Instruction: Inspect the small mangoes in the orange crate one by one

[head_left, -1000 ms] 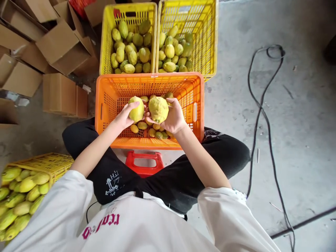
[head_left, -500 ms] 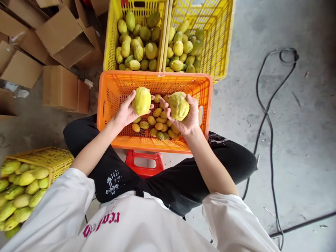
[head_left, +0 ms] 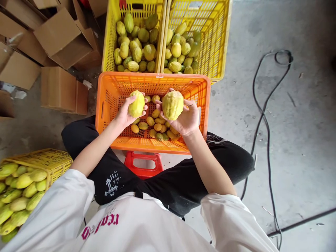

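Note:
My left hand (head_left: 125, 113) is closed round a yellow-green fruit (head_left: 136, 104), held above the orange crate (head_left: 115, 89). My right hand (head_left: 187, 119) cups a larger, bumpy yellow fruit (head_left: 172, 105) over the same crate. Both fruits are lifted side by side, a small gap between them. Several smaller yellow and green fruits (head_left: 154, 126) lie on the crate's bottom beneath my hands.
Two yellow crates (head_left: 110, 42) (head_left: 217, 45) full of fruit stand behind the orange one. Another heaped yellow crate (head_left: 39, 162) sits at my left. Cardboard boxes (head_left: 60, 38) pile at far left. A red stool (head_left: 143, 164) is between my knees. A black cable (head_left: 265, 119) runs across the concrete floor.
Both hands kept their fruits. After spreading apart they drew slightly closer again, and the right fruit was turned in my palm.

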### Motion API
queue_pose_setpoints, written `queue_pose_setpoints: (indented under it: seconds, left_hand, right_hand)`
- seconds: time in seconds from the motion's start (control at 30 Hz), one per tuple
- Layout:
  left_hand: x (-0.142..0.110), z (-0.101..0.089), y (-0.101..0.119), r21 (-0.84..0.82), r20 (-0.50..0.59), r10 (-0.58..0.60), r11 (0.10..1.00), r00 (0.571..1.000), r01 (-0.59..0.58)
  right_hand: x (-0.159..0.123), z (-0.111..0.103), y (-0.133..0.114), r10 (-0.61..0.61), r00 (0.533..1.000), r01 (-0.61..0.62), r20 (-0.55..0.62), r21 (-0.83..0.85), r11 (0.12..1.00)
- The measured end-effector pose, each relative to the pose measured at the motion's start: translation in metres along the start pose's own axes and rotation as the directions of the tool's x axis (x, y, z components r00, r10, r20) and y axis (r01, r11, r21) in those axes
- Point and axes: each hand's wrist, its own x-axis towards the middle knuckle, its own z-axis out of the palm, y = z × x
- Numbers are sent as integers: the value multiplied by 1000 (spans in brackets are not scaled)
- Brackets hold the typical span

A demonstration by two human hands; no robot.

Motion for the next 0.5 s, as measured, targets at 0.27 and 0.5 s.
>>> queue_pose_setpoints:
  seconds: [0.27,0.5]
  left_hand:
    - [-3,4,3,-25,4,12,1000,1000,-12]
    - [-1,3,-3,-24,-37,52,998,998,-53]
  right_hand:
    - [9,-18,-2,-10,998,14,-56,77,997]
    - [2,-6,2,10,999,-12,-45,-52,999]
